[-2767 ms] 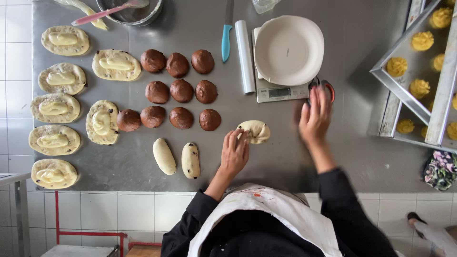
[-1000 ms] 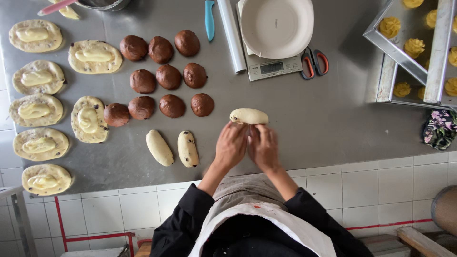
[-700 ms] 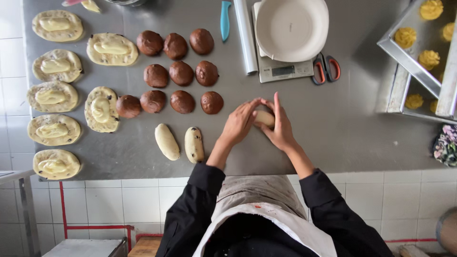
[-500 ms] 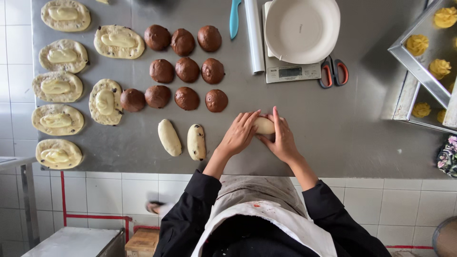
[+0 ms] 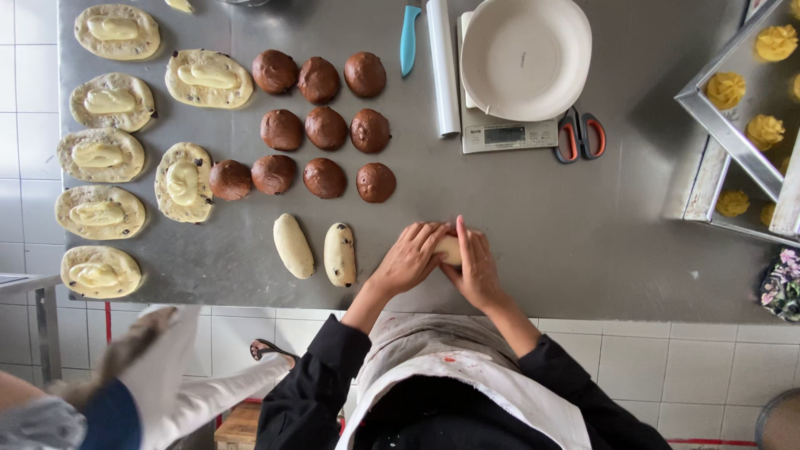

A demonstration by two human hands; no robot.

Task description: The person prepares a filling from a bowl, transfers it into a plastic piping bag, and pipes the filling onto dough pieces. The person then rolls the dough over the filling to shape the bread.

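The left hand (image 5: 410, 258) and the right hand (image 5: 475, 267) are cupping a pale piece of dough (image 5: 450, 249) between them, close to the near edge of the steel surface (image 5: 583, 233), roughly at its middle. The fingers of both hands are curling around the dough, grasping it from either side so that only a small patch of it is showing between them; whether it is resting on the surface or lifted just clear cannot be told.

The dough is looking soft and light, likely to dent under a firm squeeze and to cling a little to bare skin, so a loose hold along its long sides with the flats of the fingers seems the safest place to take it.

Just beside the left hand, two shaped oval rolls (image 5: 294, 246) are lying side by side near the same edge. Further in, dark brown dough balls (image 5: 325, 127) are sitting in rows, and flattened ovals topped with cream (image 5: 100, 212) are lining the left edge. Toward the far edge, a white bowl (image 5: 525, 57) is sitting on a scale (image 5: 508, 135), with scissors (image 5: 580, 137) touching the scale's right side.
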